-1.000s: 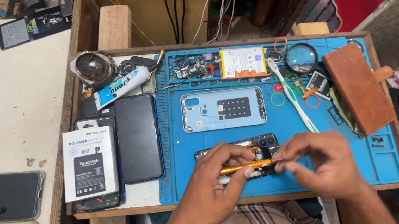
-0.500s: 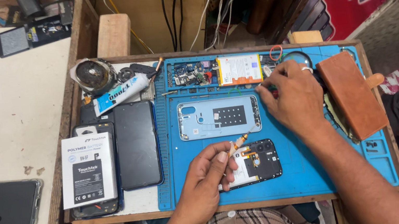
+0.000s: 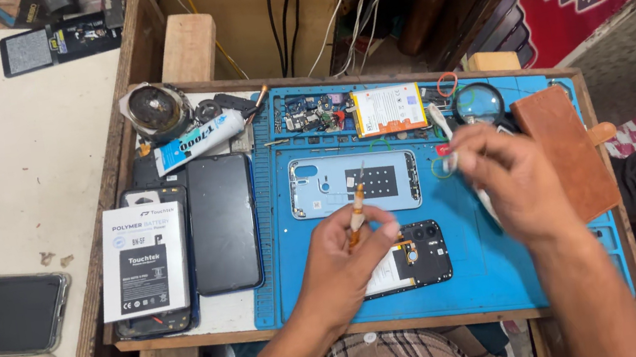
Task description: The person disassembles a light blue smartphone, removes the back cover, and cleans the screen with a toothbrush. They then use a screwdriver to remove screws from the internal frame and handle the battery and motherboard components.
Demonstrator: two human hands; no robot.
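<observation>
Orange-handled screwdriver (image 3: 357, 213) stands nearly upright, pinched in the left hand (image 3: 349, 270), which rests over a black opened phone (image 3: 410, 257) on the blue mat (image 3: 483, 271). The right hand (image 3: 507, 179), fingers curled, hovers to the right; whether it grips anything is unclear. A pale blue phone frame (image 3: 354, 184) lies just beyond.
</observation>
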